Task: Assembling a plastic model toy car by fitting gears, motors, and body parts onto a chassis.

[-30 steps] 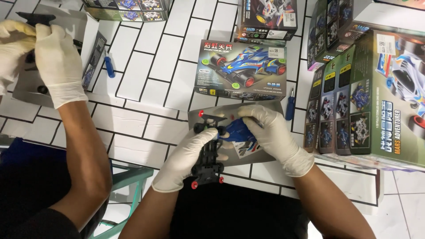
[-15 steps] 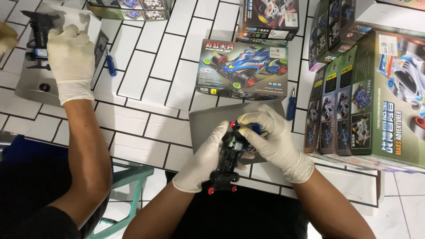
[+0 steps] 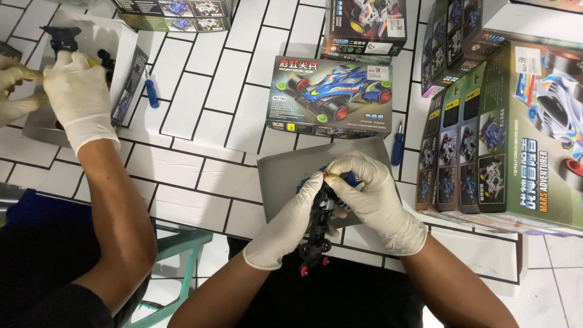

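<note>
Both of the person's hands are gloved in white and closed on a small black toy car chassis, held nose-up over the near edge of a grey tray on the white-tiled counter. The left hand wraps the chassis's left flank, thumb and forefinger pinching near its upper end. The right hand curls over the top, fingertips pressed on a blue part seated at that upper end. Red-hubbed wheels hang clear of the tray's near edge, over the person's lap.

Taking the tray as the landmark: a boxed blue racing-car kit lies just beyond its far edge; a blue-handled screwdriver stands just off its right corner; a stack of green kit boxes sits further right. Well to the left, a second blue screwdriver lies beside an open white box, where a co-worker's gloved hand grips another dark model.

Judgement: the step in hand appears to be seating the blue part on the chassis. It would be done well by keeping the left-hand grip firm on the frame rather than the wheels, pressing evenly with the right fingertips, and working over the tray so any loose piece falls there. Whether the part is fully engaged cannot be told; the fingers hide the joint.
</note>
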